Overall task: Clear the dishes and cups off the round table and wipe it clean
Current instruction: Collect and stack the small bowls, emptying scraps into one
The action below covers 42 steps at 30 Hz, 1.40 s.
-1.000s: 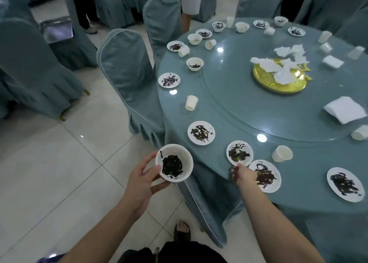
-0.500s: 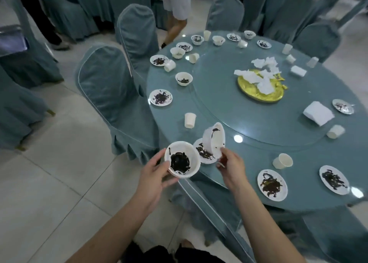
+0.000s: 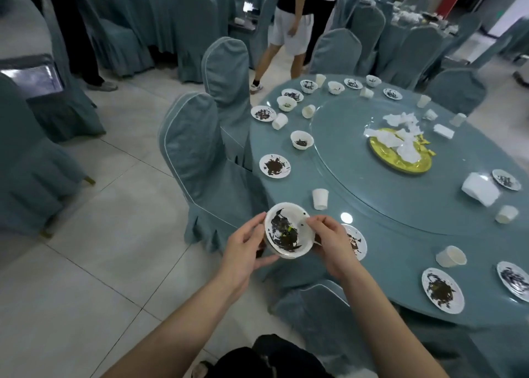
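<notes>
Left hand (image 3: 243, 249) fingers curl under and around the left side of a white bowl (image 3: 287, 234), thumb up near the rim. Right hand (image 3: 329, 243) pinches the bowl's right rim, fingertips bent onto the edge. Bowl is smeared dark inside, with a small yellow-green bit in the smear; looks like a second dish is nested in it, can't tell for sure. It is held in the air just off the near-left edge of the round table (image 3: 357, 200), above the floor and the table skirt.

Just right of the right hand, a dirty plate (image 3: 356, 241) sits on the table, partly hidden by the hand. Upright paper cup (image 3: 319, 199) just beyond the bowl. Tipped cup (image 3: 450, 256) to the right, another dirty plate (image 3: 442, 290) nearer than it. More smeared plates, bowls and cups ring the far and left table edge. Gold platter (image 3: 400, 157) with crumpled napkins sits on the glass turntable (image 3: 357, 154). Folded napkin stack (image 3: 479, 189) at right.

Covered chair (image 3: 197, 154) stands left of the table, touching its skirt. People's legs at far side.
</notes>
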{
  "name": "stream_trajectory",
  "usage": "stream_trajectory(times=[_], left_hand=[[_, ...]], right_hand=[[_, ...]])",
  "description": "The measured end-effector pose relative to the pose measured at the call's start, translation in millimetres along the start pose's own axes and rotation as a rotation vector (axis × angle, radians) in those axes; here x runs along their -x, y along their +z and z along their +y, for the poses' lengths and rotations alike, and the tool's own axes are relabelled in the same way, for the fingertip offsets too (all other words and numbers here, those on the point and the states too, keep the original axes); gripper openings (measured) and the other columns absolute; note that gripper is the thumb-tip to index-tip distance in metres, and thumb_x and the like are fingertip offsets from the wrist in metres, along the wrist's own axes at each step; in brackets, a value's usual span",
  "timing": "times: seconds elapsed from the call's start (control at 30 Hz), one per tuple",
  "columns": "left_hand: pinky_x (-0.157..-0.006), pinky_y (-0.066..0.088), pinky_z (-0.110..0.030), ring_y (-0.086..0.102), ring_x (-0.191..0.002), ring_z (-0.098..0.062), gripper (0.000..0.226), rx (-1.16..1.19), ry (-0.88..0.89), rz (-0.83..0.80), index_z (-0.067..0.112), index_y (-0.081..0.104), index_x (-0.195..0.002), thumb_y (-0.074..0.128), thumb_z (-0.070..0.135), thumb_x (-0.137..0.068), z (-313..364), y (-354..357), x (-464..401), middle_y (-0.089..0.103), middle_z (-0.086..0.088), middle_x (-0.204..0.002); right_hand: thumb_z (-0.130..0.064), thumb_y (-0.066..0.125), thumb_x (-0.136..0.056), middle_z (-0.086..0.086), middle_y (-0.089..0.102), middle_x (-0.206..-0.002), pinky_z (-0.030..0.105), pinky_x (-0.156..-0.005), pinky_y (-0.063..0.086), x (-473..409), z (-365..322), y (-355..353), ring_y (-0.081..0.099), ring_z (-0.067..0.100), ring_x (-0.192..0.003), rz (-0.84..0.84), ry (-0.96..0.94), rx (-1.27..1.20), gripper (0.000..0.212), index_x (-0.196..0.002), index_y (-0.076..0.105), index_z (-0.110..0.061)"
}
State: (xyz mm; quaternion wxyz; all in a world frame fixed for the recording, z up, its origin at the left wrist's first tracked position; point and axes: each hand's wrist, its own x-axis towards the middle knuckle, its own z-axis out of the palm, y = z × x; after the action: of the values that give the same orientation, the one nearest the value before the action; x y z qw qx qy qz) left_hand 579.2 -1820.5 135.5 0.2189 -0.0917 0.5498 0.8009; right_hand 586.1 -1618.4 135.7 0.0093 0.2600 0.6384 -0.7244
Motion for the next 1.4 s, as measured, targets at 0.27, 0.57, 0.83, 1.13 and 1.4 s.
stream_trajectory(times=[0.27, 0.57, 0.83, 1.13, 1.4], left_hand=[[-0.083, 0.063, -0.048, 0.073, -0.107, -0.027, 0.035, 0.004, 0.014, -0.041, 0.024, 0.064, -0.131, 0.068, 0.014, -0.098, 33, -49, -20, 0.073, -0.015, -0.116], [-0.086, 0.060, -0.058, 0.074, -0.104, -0.034, 0.036, 0.006, 0.007, 0.078, 0.021, 0.065, -0.130, 0.068, 0.010, -0.096, 74, -108, -80, 0.073, -0.021, -0.113], [-0.088, 0.061, -0.053, 0.073, -0.107, -0.029, 0.041, -0.085, -0.014, 0.086, 0.028, 0.064, -0.130, 0.071, 0.010, -0.094, 139, -144, -173, 0.074, -0.014, -0.116], [-0.085, 0.062, -0.040, 0.074, -0.103, -0.024, 0.058, -0.118, -0.086, 0.037, 0.028, 0.061, -0.134, 0.070, -0.006, -0.088, 189, -151, -275, 0.075, -0.009, -0.115], [-0.079, 0.061, -0.036, 0.074, -0.104, -0.027, 0.048, -0.101, -0.166, 0.001, 0.029, 0.062, -0.134, 0.069, 0.003, -0.094, 216, -162, -353, 0.075, -0.011, -0.115]], right_hand=[[-0.007, 0.067, -0.094, 0.009, 0.069, -0.087, 0.044, -0.073, 0.055, -27, -6, 65, 0.065, 0.025, -0.081, 0.016, -0.068, 0.102, 0.005, -0.099, 0.065, -0.006], [-0.020, 0.072, -0.092, 0.023, 0.071, -0.094, 0.042, -0.075, 0.054, -92, -11, 137, 0.064, 0.023, -0.078, -0.113, -0.155, 0.153, 0.007, -0.098, 0.069, -0.017], [-0.015, 0.070, -0.095, 0.010, 0.068, -0.080, 0.025, -0.071, 0.052, -194, -38, 206, 0.062, 0.012, -0.074, -0.157, -0.236, 0.193, 0.004, -0.098, 0.070, -0.012], [-0.018, 0.075, -0.092, -0.004, 0.055, -0.067, 0.018, -0.062, 0.044, -302, -64, 252, 0.051, 0.008, -0.064, -0.033, -0.298, 0.254, 0.006, -0.087, 0.073, -0.015], [-0.023, 0.075, -0.092, 0.005, 0.069, -0.078, 0.026, -0.067, 0.050, -352, -74, 277, 0.058, 0.010, -0.069, 0.102, -0.256, 0.235, 0.005, -0.087, 0.074, -0.021]])
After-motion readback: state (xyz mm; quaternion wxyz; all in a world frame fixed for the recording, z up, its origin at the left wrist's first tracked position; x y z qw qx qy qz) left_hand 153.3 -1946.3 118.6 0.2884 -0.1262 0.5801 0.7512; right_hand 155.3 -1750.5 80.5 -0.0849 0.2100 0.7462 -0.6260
